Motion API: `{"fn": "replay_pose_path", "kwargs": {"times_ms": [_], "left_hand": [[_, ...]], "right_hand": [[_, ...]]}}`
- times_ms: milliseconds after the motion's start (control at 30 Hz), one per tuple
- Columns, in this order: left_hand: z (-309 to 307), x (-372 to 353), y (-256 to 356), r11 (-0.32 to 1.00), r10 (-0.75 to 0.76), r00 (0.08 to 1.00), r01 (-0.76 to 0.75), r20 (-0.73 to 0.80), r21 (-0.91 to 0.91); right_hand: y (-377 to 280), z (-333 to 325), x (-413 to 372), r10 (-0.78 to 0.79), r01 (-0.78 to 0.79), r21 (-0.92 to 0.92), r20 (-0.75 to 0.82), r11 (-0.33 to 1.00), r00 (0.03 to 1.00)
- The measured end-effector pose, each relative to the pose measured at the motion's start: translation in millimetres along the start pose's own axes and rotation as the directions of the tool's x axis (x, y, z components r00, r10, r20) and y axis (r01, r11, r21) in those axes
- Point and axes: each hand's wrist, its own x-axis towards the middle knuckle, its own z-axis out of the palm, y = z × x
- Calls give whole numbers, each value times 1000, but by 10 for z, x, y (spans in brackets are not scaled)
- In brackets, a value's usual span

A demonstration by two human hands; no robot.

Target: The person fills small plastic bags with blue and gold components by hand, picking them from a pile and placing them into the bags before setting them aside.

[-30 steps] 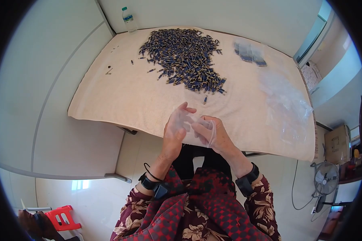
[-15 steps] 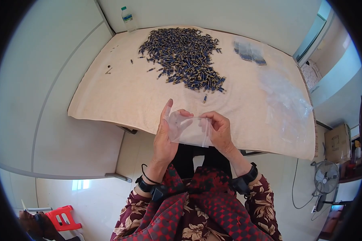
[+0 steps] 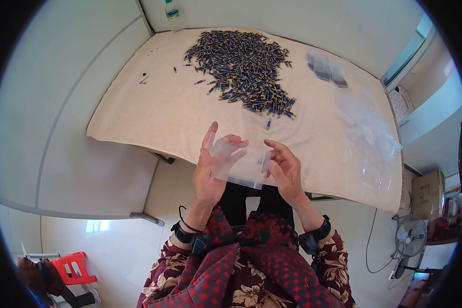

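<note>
Between the fingers of both hands, over the counter's [image 3: 154, 113] near edge, a clear bag [image 3: 239, 165] is held. The left hand [image 3: 209, 172] clasps one side and the right hand [image 3: 286, 172] pinches the other, apparently stretching it flat. The blue pieces [image 3: 241, 64] lie well beyond the fingertips.

Small clear plastic bag [image 3: 239, 165], empty and a bit crumpled, is held up flat-ish at the worktop's [image 3: 154, 118] 6 o'clock edge.

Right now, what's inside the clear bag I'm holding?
Nothing solid shows inside the bag; only the left hand shows through it. Whether its fingers sit inside or behind is unclear. The right hand covers one edge.
</note>
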Motion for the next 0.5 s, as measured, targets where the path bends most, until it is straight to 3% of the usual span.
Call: {"fn": "replay_pose_path", "kwargs": {"times_ms": [100,267,367,500], "left_hand": [[-49,18,-4,999,28,1000,-28,-1,27],[-117,29,-77,994,86,996,-84,-17,68],[-126,20,-148,984,130,991,-127,-22,125],[-177,-18,-231,963,161,987,-153,-22,224]], "right_hand": [[2,-39,-54,172,-163,153,-48,975,984],[104,-74,-152,172,-164,84,-94,983,981],[52,39,-157,265,-266,-8,-57,964,963],[65,113,-117,291,-292,-9,-20,957,956]]}}
